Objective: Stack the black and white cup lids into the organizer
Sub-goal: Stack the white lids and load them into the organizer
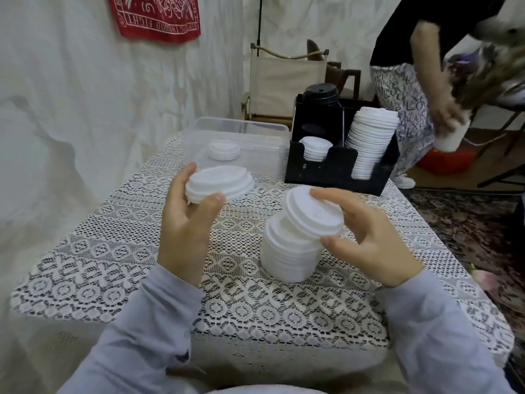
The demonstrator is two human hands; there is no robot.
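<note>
Lace tablecloth (pixel 113 265) over table; white sheet (pixel 71 95) behind, red cloth (pixel 156 18) hung far left. Near centre: lid stack (pixel 287 257). Left hand (pixel 184 223) gripping a few white lids (pixel 220 182); right hand (pixel 366 237) pinching one lid (pixel 312 211), tilted against stack top. Far right: black organizer (pixel 341 169) with white and black lids. Clear tub (pixel 235 137) beside it. Chair (pixel 284 81), second person (pixel 412 81), rug (pixel 468 223) beyond.

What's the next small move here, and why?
Probably seat the tilted lid held by the right hand flat on the table stack: it sits askew over the stack, and the left hand holds more white lids to add.
</note>
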